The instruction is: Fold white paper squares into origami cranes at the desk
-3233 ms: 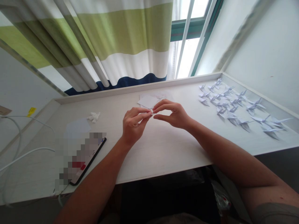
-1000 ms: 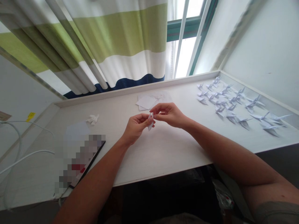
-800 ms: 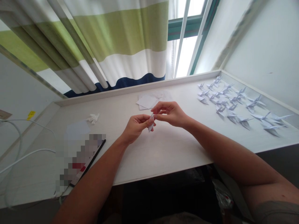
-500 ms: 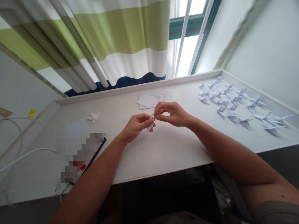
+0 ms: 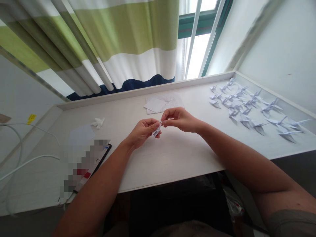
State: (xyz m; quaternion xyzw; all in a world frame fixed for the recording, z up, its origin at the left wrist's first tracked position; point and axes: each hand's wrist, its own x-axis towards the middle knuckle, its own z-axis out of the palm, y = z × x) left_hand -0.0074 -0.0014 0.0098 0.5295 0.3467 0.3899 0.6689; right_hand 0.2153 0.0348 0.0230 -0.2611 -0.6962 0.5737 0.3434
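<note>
A small folded piece of white paper (image 5: 157, 129) is pinched between my hands above the middle of the white table (image 5: 170, 164). My left hand (image 5: 143, 132) grips its lower part, and the fingertips of my right hand (image 5: 178, 119) hold its upper end. Its exact shape is partly hidden by my fingers. Just beyond my hands, a few loose white paper squares (image 5: 155, 105) lie on a larger printed sheet (image 5: 171, 102).
Several white origami cranes (image 5: 239, 105) stand at the table's right end against the wall. A small white paper piece (image 5: 98, 123), a pale sheet (image 5: 81, 135) and a pixelated phone (image 5: 85, 168) lie left. White cables (image 5: 27, 163) run along the left. The front table edge drops away below my arms.
The folded paper has tilted from nearly upright to a more sideways slant. My fingertips have shifted on it, and my hands sit slightly closer together. The view has moved a little.
</note>
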